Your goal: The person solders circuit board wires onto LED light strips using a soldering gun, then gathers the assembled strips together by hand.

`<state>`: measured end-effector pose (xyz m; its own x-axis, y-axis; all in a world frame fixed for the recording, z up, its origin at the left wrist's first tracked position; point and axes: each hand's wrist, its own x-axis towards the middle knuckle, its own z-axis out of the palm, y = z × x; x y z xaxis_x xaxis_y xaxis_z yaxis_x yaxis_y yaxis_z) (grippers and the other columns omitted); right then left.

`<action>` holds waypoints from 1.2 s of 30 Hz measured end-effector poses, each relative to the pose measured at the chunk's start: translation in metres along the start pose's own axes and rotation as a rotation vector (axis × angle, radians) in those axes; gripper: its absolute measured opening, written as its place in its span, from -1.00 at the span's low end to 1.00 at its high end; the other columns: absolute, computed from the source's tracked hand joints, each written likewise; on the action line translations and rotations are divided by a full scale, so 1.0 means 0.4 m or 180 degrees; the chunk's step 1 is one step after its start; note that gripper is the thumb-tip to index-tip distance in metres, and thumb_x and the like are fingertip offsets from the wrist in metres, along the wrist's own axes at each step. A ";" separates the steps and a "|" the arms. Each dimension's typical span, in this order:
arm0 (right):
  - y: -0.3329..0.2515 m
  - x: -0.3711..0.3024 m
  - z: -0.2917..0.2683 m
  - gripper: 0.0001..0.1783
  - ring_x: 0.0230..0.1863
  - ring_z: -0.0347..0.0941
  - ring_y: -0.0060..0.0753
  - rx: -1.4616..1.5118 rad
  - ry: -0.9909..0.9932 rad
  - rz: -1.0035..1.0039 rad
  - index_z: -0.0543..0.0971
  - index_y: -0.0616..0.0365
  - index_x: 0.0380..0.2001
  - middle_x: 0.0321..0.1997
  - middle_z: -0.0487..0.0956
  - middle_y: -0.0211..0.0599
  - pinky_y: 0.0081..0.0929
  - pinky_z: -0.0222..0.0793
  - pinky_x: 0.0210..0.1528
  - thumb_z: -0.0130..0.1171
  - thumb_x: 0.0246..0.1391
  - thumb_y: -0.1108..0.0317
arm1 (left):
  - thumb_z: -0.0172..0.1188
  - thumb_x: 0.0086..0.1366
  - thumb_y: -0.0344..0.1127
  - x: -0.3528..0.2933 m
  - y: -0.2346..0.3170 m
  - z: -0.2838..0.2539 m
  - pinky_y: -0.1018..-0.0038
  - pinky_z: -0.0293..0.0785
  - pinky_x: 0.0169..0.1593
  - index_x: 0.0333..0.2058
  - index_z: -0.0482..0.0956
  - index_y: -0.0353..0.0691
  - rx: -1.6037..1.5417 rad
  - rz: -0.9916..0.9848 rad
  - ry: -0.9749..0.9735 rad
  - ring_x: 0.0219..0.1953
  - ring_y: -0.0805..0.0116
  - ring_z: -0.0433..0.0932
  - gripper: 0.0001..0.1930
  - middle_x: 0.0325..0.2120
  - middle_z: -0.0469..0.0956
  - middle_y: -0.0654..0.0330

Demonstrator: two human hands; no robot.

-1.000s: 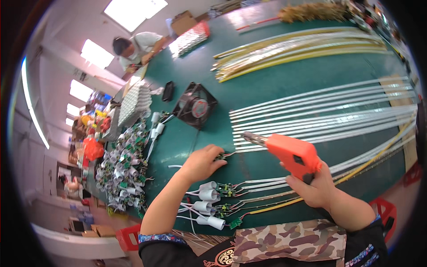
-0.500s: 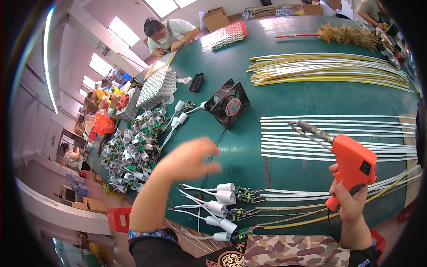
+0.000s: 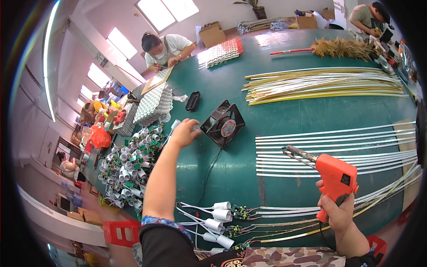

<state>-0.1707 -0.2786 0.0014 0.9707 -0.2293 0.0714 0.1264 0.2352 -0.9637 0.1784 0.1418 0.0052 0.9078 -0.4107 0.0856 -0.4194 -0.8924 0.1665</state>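
Observation:
My right hand [image 3: 336,209] is wrapped round the grip of an orange soldering gun [image 3: 336,175]. Its metal tip points left, over a row of white LED strips [image 3: 289,168]. My left hand [image 3: 183,133] is stretched far forward beside a black fan [image 3: 223,123], its fingers bent round a white lamp socket [image 3: 195,128] that they partly cover. Another white socket [image 3: 175,124] shows just behind the hand. Close to my body lie several white lamp sockets [image 3: 222,215] with wires and green circuit boards [image 3: 240,212], joined to strips running right.
A heap of sockets and boards [image 3: 126,167] lies left of my forearm. Behind it are stacked white trays [image 3: 153,104] and a black case [image 3: 192,101]. Yellow and white strips [image 3: 324,84] and a feather duster [image 3: 342,49] lie far right. Co-workers sit beyond the green table [image 3: 262,42].
My left hand has moved forward from the middle of the table to the sockets by the fan. The view has tilted up, and the soldering gun appears lower and further left.

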 end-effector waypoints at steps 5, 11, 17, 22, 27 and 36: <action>0.003 -0.006 0.001 -0.46 -0.35 0.54 -0.51 0.0202 -0.0045 0.0003 0.34 0.31 0.20 0.04 0.57 -0.05 -0.54 0.53 -0.30 0.13 0.17 0.41 | 0.18 0.24 -0.41 -0.166 0.037 -0.175 0.40 0.48 -0.05 -0.01 0.54 -0.26 -0.0764 0.0178 0.0654 -0.18 0.27 0.58 -0.67 -0.20 0.55 0.12; -0.001 -0.009 0.008 -0.56 -0.18 0.63 -0.35 0.0647 -0.0387 0.0069 0.38 0.29 0.17 0.01 0.61 -0.02 -0.41 0.58 -0.16 0.06 0.32 0.28 | 0.12 0.27 -0.51 -0.323 0.270 -0.207 0.47 0.47 -0.12 -0.07 0.53 -0.30 -0.2456 -0.0045 0.0257 -0.21 0.50 0.52 -0.75 -0.26 0.56 0.22; -0.022 -0.019 0.029 -0.52 0.05 0.55 -0.40 0.0521 -0.0410 -0.0028 0.43 0.25 0.14 0.05 0.58 -0.17 -0.37 0.47 0.11 0.26 0.16 0.45 | 0.15 0.28 -0.50 -0.345 0.543 -0.120 0.50 0.45 -0.18 -0.17 0.50 -0.29 -0.3261 0.0872 -0.1464 -0.27 0.50 0.48 -0.85 -0.33 0.53 0.27; -0.019 -0.017 0.068 -0.16 0.22 0.39 -0.45 0.0228 -0.0532 -0.0123 0.15 0.20 0.33 0.20 0.48 -0.23 -0.39 0.30 0.29 0.39 0.07 0.44 | 0.16 0.31 -0.47 -0.319 0.694 -0.048 0.44 0.43 -0.24 -0.21 0.48 -0.31 -0.2913 0.1583 -0.2021 -0.34 0.36 0.49 -0.88 -0.39 0.52 0.15; -0.005 -0.016 0.063 -0.15 0.16 0.44 -0.38 -0.0018 -0.0680 0.0047 0.12 0.13 0.36 0.14 0.50 -0.18 -0.33 0.38 0.18 0.36 0.08 0.44 | 0.17 0.31 -0.44 -0.325 0.731 -0.022 0.38 0.42 -0.29 -0.25 0.45 -0.34 -0.2759 0.1449 -0.2174 -0.39 0.30 0.46 -0.88 -0.40 0.52 0.11; -0.004 -0.024 0.061 -0.07 0.00 0.54 -0.21 0.0109 -0.0815 0.0260 0.01 0.01 0.42 0.06 0.49 -0.08 -0.31 0.44 0.10 0.28 0.08 0.44 | 0.24 0.14 -0.42 -0.343 0.736 0.015 0.11 0.41 -0.29 -0.31 0.35 -0.28 -0.1315 0.1783 -0.1057 -0.33 -0.13 0.50 -0.78 -0.42 0.44 0.02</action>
<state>-0.1753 -0.2537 0.0086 0.9975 0.0371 0.0607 0.0482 0.2759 -0.9600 -0.0696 -0.0656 0.0366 0.4864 -0.8734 -0.0231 -0.7268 -0.4192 0.5441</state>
